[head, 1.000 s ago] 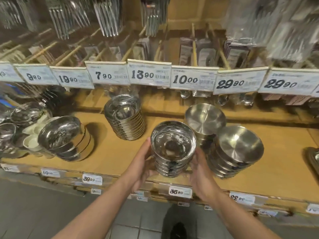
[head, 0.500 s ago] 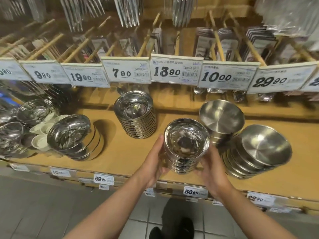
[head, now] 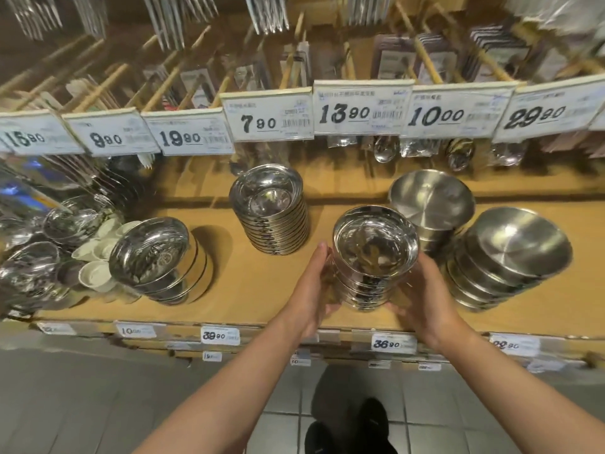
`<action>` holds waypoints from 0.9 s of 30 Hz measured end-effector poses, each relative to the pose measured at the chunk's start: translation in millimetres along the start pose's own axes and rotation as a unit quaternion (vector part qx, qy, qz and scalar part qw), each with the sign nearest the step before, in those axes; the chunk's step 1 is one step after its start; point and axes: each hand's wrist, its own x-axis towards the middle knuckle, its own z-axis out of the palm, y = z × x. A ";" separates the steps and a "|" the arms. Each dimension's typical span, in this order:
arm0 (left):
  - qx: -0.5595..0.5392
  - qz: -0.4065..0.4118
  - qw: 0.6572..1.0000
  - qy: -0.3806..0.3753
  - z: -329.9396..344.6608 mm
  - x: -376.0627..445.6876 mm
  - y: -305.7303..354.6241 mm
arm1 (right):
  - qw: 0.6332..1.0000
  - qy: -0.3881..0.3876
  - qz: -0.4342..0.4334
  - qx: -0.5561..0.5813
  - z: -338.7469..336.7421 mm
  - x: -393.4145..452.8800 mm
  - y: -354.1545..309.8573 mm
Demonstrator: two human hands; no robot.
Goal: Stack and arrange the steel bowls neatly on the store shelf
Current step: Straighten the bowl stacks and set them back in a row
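Held stack: a stack of polished steel bowls [head: 375,257] stands at the front of the wooden shelf [head: 262,290], near its edge, above the 36.90 tag [head: 389,344].
Left hand: the left hand [head: 316,290] lies against the stack's left side, fingers fairly straight along the nested rims; palm contact, no curl visible.
Right hand: the right hand [head: 422,291] cups the right side low down; fingertips are hidden behind the bowls, so whether they hook underneath cannot be told.
Grip state: stack clasped between two palms, hands no wider than the bowls.
Handling judgement: rigid, smooth and likely slippery; many nested bowls make a weighty column whose upper bowls could slide. Best held low, at both sides, with support near the base.
Neighbours right: a brushed-steel stack [head: 432,204] stands just behind, and a leaning stack [head: 510,257] sits just beside the right hand.
Neighbours left: an upright plate-like stack [head: 270,208] stands behind-left, well apart; a tilted pile [head: 154,257] sits further left.
Risk: knocking the leaning stack while shifting.
Step judged: squaring the held stack into line.
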 end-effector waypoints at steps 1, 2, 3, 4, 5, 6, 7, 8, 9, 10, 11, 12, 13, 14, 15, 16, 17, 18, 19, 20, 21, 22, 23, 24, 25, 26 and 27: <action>-0.013 -0.001 1.000 0.001 -2.0 -0.5 -0.1 | 1.000 0.012 0.006 0.002 -1.5 -2.8 1.2; -0.032 -0.003 0.999 0.004 -4.0 -0.9 -0.7 | 1.000 0.025 0.013 0.001 -2.9 -6.3 2.6; -0.047 -0.005 0.999 0.011 -6.8 -0.9 -2.5 | 0.999 0.041 0.023 0.001 -4.6 -10.6 3.8; -0.054 -0.004 0.998 0.017 -9.2 -1.9 -4.0 | 0.998 0.061 0.031 0.002 -6.5 -14.3 5.2; -0.057 -0.001 0.998 0.022 -11.5 -3.4 -5.6 | 0.996 0.080 0.038 0.007 -8.3 -18.1 6.3; -0.058 -0.001 0.998 0.027 -12.6 -6.5 -7.1 | 0.994 0.096 0.043 0.017 -9.8 -22.5 7.2; -0.058 -0.001 0.998 0.034 -13.8 -9.5 -9.4 | 0.993 0.106 0.047 0.026 -10.8 -27.5 7.9; -0.058 0.002 0.998 0.038 -14.2 -13.9 -11.4 | 0.992 0.112 0.052 0.030 -11.8 -33.1 8.5; -0.057 0.006 0.998 0.038 -14.1 -17.7 -13.4 | 0.991 0.116 0.056 0.029 -13.1 -39.1 9.1; -0.057 0.006 0.998 0.041 -13.4 -21.8 -15.1 | 0.991 0.119 0.058 0.027 -15.4 -45.5 9.8; -0.057 0.004 0.997 0.049 -12.2 -25.9 -17.5 | 0.991 0.120 0.059 0.024 -18.5 -52.2 10.7; -0.054 0.002 0.997 0.061 -9.7 -30.6 -20.0 | 0.991 0.121 0.057 0.023 -22.3 -59.4 11.0; -0.045 -0.001 0.996 0.077 -6.9 -36.0 -22.4 | 0.991 0.121 0.055 0.025 -26.5 -66.2 11.0; -0.035 -0.003 0.995 0.094 -2.6 -42.3 -24.1 | 0.991 0.120 0.051 0.028 -30.8 -72.1 10.1; -0.028 -0.002 0.994 0.109 2.1 -48.8 -26.9 | 0.991 0.119 0.047 0.031 -35.6 -77.6 8.4; -0.022 0.001 0.993 0.117 7.9 -55.1 -30.4 | 0.991 0.118 0.046 0.034 -40.5 -82.5 6.2; -0.017 0.003 0.993 0.119 14.4 -61.7 -34.2 | 0.991 0.117 0.046 0.035 -45.1 -87.2 3.5; -0.013 0.007 0.993 0.114 22.0 -68.5 -37.5 | 0.992 0.117 0.045 0.035 -49.6 -91.6 0.5; -0.010 0.013 0.994 0.107 30.6 -74.1 -40.8 | 0.992 0.116 0.042 0.034 -54.5 -95.9 -2.7; -0.007 0.021 0.995 0.100 39.7 -78.6 -43.9 | 0.992 0.113 0.038 0.034 -60.5 -100.8 -5.8; -0.003 0.029 0.995 0.094 50.6 -83.6 -45.4 | 0.993 0.110 0.033 0.037 -67.5 -106.5 -9.2; 0.003 0.036 0.995 0.091 62.0 -89.4 -46.0 | 0.993 0.108 0.026 0.041 -75.7 -113.5 -12.9; 0.010 0.041 0.995 0.089 74.0 -95.1 -46.6 | 0.993 0.106 0.021 0.048 -85.7 -120.7 -16.8; 0.011 0.043 0.995 0.092 86.5 -100.7 -47.1 | 0.993 0.105 0.020 0.054 -97.2 -127.6 -20.9; 0.008 0.041 0.994 0.098 99.0 -105.7 -49.2 | 0.992 0.107 0.022 0.059 -110.2 -134.9 -24.3; 0.000 0.038 0.993 0.107 110.9 -110.5 -53.0 | 0.992 0.110 0.024 0.059 -123.2 -143.1 -26.9; -0.006 0.036 0.993 0.115 122.3 -114.7 -58.1 | 0.992 0.112 0.024 0.057 -136.2 -151.2 -29.4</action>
